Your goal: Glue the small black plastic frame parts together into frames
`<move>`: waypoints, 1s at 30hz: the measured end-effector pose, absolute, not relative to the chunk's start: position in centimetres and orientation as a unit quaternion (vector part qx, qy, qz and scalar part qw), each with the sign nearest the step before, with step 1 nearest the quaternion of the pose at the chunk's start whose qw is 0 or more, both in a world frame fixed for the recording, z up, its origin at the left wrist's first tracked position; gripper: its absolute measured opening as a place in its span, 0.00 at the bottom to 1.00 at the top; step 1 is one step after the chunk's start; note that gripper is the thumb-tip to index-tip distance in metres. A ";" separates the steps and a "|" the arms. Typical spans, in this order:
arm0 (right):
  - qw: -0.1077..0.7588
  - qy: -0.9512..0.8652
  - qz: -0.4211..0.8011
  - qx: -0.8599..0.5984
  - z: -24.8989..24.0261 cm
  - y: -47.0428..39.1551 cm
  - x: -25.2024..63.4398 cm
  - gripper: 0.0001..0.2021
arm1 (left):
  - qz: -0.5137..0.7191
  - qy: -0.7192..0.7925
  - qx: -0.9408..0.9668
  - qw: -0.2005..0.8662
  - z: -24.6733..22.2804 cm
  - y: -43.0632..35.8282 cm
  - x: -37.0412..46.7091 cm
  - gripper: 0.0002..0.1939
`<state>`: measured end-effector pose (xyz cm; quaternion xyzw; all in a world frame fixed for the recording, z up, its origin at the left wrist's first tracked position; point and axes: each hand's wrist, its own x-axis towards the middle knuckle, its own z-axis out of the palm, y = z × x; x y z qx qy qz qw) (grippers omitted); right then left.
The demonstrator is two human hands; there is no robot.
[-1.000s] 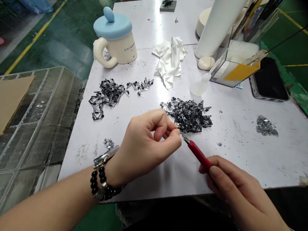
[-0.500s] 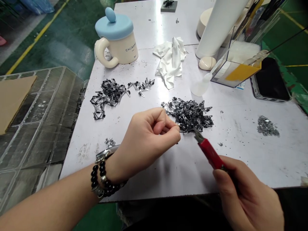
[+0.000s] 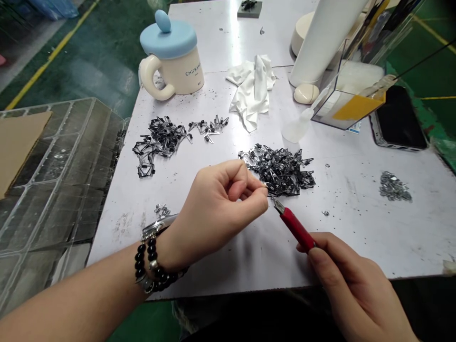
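Observation:
My left hand (image 3: pixel 228 209) is closed in a pinch, thumb against index finger, at the front left edge of a pile of small black and silver clip-like parts (image 3: pixel 281 171). Whatever sits between those fingertips is mostly hidden. My right hand (image 3: pixel 345 280) grips a red-handled tool (image 3: pixel 297 230) with a short, pointed metal tip; its exact kind is unclear. That tip points up and left, just beside my left fingertips. Further left lies a second pile of similar clip-like parts (image 3: pixel 166 135), with a few loose ones (image 3: pixel 210 126) beside it.
A lidded mug (image 3: pixel 185 71) and a crumpled white cloth (image 3: pixel 252 92) stand behind the piles. At right are a clear tool holder (image 3: pixel 344 104), a phone (image 3: pixel 401 118) and small silver pieces (image 3: pixel 394 186). Clear compartment trays (image 3: pixel 53 161) border the table's left side.
My right hand has brought the red-handled tool left, so its tip is now close to my left fingertips. My left hand has stayed nearly still, still pinching.

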<state>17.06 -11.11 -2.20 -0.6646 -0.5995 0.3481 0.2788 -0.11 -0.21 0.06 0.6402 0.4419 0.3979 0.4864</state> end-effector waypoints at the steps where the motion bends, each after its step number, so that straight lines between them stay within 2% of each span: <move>1: 0.280 -0.597 0.351 -0.665 -2.2 -11.1 17.1 0.11 | 0.398 0.440 0.645 0.482 0.1 -0.3 -0.1 0.22; 21: 0.303 -0.541 0.455 -0.639 -2.5 -10.6 17.9 0.14 | 0.398 0.402 0.742 0.361 -0.1 -0.6 -0.3 0.21; 30: 0.259 -0.591 0.461 -0.609 -2.5 -10.5 18.3 0.15 | 0.396 0.387 0.762 0.338 -0.4 -1.1 -0.1 0.21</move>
